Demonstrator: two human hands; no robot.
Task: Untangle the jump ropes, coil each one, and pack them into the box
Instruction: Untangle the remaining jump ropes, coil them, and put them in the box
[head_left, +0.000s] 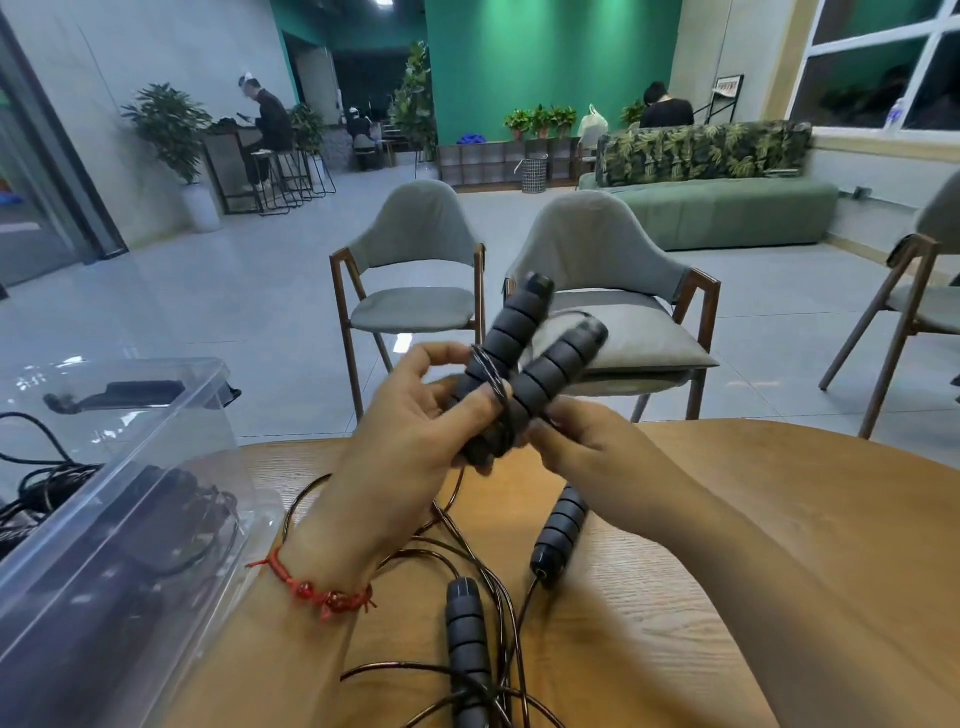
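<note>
1. A loose jump rope lies tangled on the bench, nearest.
2. Left grip clasps two cord-wrapped handles raised above the bench.
3. Right grip pinches their lower end.
4. Clear box at left holds packed ropes.

handles: dark grey | cords: black | bracelet: red (beaded) | table: tan wood-grain

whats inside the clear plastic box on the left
Through the clear box wall, dark handles and looped black cord show. How many ropes are packed can't be told: glare and the wall blur them, and the lower part is out of frame.
</note>
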